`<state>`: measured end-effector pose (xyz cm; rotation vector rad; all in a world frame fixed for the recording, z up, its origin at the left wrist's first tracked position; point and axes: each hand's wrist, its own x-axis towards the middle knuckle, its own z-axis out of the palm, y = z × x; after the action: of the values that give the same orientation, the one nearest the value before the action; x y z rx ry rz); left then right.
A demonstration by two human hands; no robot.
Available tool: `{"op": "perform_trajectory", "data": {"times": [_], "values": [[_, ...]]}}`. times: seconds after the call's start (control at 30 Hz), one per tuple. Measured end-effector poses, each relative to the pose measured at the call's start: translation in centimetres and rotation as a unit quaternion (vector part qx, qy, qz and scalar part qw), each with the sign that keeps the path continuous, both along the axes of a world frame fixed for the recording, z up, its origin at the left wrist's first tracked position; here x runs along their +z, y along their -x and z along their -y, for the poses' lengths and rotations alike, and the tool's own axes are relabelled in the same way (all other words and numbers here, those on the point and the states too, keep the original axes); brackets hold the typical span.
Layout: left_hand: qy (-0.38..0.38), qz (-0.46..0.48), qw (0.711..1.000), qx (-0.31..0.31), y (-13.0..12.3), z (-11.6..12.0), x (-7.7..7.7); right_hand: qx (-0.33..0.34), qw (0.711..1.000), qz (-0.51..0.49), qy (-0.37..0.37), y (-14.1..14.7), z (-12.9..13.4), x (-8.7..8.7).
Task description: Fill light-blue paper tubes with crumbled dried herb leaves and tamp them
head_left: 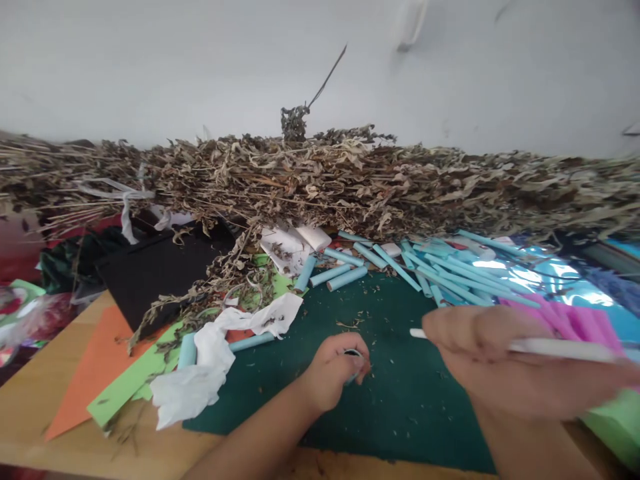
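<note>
Green mat under dried stems; left hand pinched half-hidden blue roll; blurred right hand gripped white stick.

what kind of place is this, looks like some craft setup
Likely a home craft table: a green cutting mat, many rolled blue paper tubes, coloured paper sheets, and a heap of dried plant stems along a plain wall.
</note>
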<state>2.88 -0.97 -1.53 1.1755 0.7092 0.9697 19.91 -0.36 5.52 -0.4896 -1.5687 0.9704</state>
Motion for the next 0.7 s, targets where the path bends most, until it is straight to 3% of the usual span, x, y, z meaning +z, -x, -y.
{"op": "perform_trajectory", "data": {"times": [0.1, 0.17, 0.23, 0.3, 0.43, 0.6, 0.7], "values": [[-0.025, -0.025, 0.999, 0.009, 0.1, 0.1, -0.1, -0.003, 0.977, 0.202, -0.063, 1.1, -0.8, -1.5], [-0.061, -0.050, 0.996, 0.037, 0.1, 0.1, -0.4, 0.014, 0.921, 0.378, -0.094, 1.5, -0.8, -2.4], [-0.093, -0.075, 0.990, 0.074, 0.1, 0.2, -0.7, 0.021, 0.879, 0.458, -0.131, 1.9, -0.7, -3.3], [-0.105, -0.080, 0.987, 0.091, 0.0, 0.2, -0.9, 0.003, 0.870, 0.461, -0.176, 2.1, -0.6, -3.9], [-0.113, -0.088, 0.987, 0.069, 0.0, 0.3, -1.0, -0.052, 0.891, 0.401, -0.206, 2.2, -0.4, -4.2], [-0.136, -0.125, 0.982, 0.048, 0.1, 0.4, -0.9, -0.053, 0.857, 0.457, -0.233, 2.4, 0.6, -3.8], [-0.159, -0.133, 0.977, 0.045, 0.2, 0.4, -0.7, -0.060, 0.855, 0.466, -0.221, 2.8, 1.2, -3.7]]}}
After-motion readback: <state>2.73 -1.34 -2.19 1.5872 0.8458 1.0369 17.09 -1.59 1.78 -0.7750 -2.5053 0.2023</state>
